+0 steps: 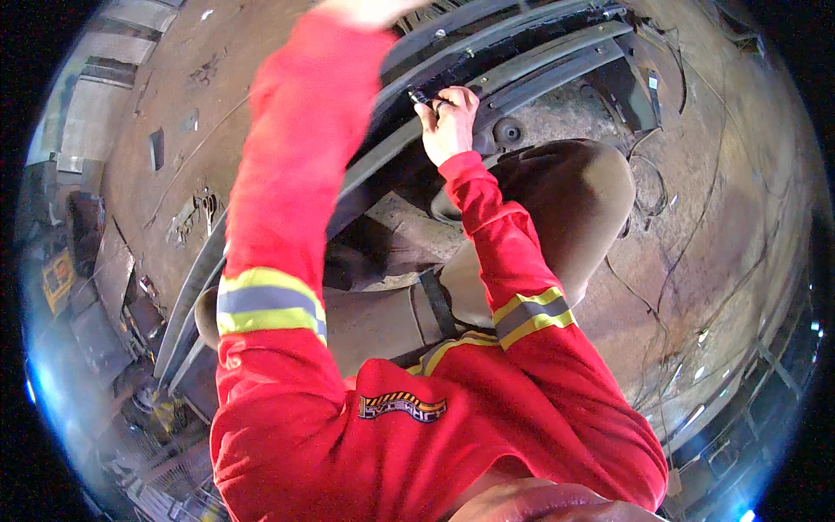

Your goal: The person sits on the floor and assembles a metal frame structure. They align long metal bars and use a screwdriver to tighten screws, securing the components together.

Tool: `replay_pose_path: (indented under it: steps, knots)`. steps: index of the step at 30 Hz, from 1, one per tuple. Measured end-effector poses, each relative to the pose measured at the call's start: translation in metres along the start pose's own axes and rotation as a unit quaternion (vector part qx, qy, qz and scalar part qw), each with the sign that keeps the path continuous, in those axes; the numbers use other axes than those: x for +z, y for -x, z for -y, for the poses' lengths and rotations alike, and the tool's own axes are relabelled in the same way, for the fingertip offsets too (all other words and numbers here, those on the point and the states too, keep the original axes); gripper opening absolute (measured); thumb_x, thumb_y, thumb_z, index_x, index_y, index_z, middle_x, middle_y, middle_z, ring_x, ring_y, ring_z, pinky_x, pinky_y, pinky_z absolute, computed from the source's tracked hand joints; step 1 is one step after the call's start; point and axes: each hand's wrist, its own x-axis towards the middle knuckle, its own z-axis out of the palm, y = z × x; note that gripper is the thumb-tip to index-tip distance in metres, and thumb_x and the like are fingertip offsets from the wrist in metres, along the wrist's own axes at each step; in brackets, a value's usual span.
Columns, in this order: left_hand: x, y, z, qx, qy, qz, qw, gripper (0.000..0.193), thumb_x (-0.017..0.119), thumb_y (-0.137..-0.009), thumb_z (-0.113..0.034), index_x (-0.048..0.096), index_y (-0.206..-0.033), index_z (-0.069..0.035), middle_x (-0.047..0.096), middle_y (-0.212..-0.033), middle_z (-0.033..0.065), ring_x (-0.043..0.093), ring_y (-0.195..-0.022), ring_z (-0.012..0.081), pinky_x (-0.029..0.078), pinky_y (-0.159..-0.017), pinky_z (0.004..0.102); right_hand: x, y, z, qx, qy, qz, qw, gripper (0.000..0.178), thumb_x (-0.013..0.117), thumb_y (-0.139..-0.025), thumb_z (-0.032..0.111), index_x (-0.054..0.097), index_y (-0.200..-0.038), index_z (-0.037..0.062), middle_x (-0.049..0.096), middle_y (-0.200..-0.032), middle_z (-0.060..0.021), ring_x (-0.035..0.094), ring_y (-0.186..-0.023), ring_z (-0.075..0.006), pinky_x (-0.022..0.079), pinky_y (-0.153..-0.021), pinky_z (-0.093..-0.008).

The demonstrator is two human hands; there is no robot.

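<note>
Dirt floor, long steel strips (522, 65) — left hand (370, 9) blurred, cropped.

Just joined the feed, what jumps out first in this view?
Bright red sleeves with yellow-grey reflective bands fill the centre. The right hand grips a small dark tool against long curved metal strips at top centre. The left hand is raised, blurred, at the top edge.

This is a metal workshop, rough and industrial. The floor (713, 226) is bare, stained concrete strewn with loose wires (648, 187) and metal scraps (193, 213). Long curved steel bars (522, 65), stacked like leaf springs, lie across it. Cluttered racks and machinery (96, 304) line the left edge. The person wears a red work shirt (417, 435) with reflective bands.
</note>
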Motion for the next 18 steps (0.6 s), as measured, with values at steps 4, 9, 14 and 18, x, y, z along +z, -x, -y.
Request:
replay_pose_path:
  steps: [4, 9, 14, 18]
  knots:
    - [-0.075, 0.108, 0.030, -0.179, 0.163, 0.000, 0.970, 0.023, 0.066, -0.077, -0.017, 0.065, -0.097, -0.005, 0.068, -0.088, 0.0079, 0.062, -0.074, 0.0181, 0.051, -0.072, 0.0326, 0.000, 0.000, -0.002, -0.025, 0.004, -0.005, 1.000, 0.018, 0.073, -0.072, 0.015, 0.064, -0.071, -0.0005, 0.055, -0.099, -0.0105, 0.045, -0.106, -0.0341, 0.037, -0.091, -0.0442]
    - [-0.032, 0.253, 0.086, -0.302, 0.022, 0.016, 0.953, 0.022, 0.063, -0.081, -0.009, 0.062, -0.102, -0.006, 0.066, -0.085, 0.0096, 0.062, -0.071, 0.0162, 0.049, -0.068, 0.0290, 0.001, -0.001, 0.000, -0.048, 0.021, 0.024, 0.998, 0.022, 0.070, -0.076, 0.017, 0.066, -0.074, -0.0042, 0.056, -0.102, -0.0127, 0.043, -0.108, -0.0338, 0.036, -0.093, -0.0440]
    - [0.001, 0.254, 0.085, -0.269, -0.062, -0.001, 0.961, 0.019, 0.065, -0.082, -0.014, 0.061, -0.100, -0.008, 0.066, -0.086, 0.0121, 0.066, -0.077, 0.0253, 0.051, -0.071, 0.0330, -0.002, -0.001, -0.002, -0.048, 0.040, 0.034, 0.997, 0.022, 0.070, -0.077, 0.017, 0.065, -0.072, -0.0045, 0.056, -0.101, -0.0114, 0.041, -0.108, -0.0323, 0.035, -0.094, -0.0413]
    - [0.009, 0.256, 0.094, -0.243, -0.059, -0.006, 0.968, 0.019, 0.064, -0.081, -0.016, 0.061, -0.099, -0.009, 0.066, -0.087, 0.0127, 0.066, -0.080, 0.0303, 0.052, -0.070, 0.0362, -0.002, 0.000, -0.008, -0.050, 0.042, 0.044, 0.997, 0.022, 0.068, -0.079, 0.018, 0.066, -0.073, -0.0031, 0.056, -0.100, -0.0104, 0.041, -0.108, -0.0317, 0.034, -0.094, -0.0415]
